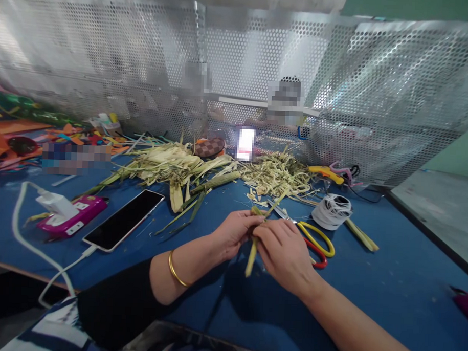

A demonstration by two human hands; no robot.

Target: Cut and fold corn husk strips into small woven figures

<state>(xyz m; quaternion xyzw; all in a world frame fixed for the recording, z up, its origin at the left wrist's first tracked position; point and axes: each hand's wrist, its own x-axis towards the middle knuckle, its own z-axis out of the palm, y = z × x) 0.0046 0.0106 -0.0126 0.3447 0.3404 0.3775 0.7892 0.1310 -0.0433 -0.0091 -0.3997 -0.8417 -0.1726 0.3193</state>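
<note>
Both of my hands meet above the blue table, their fingers closed round a pale green-yellow strip of dried leaf or husk (251, 259). My left hand (235, 232) pinches it from the left, and one end sticks out below the fingers. From the other side my right hand (287, 249) grips the same strip, its fingertips partly hidden. A thin piece of it points up and away between the hands. Just beyond my right hand lie scissors (324, 240) with yellow and red handles, their blades partly covered. A spool of white thread (332, 211) stands to their right.
Dried husks (161, 165) and shredded trimmings (282, 174) lie in piles at the back. On the left are a phone (124, 220) on a cable and a magenta power strip (86, 216) with a white plug. A perforated metal screen (257, 53) rises behind.
</note>
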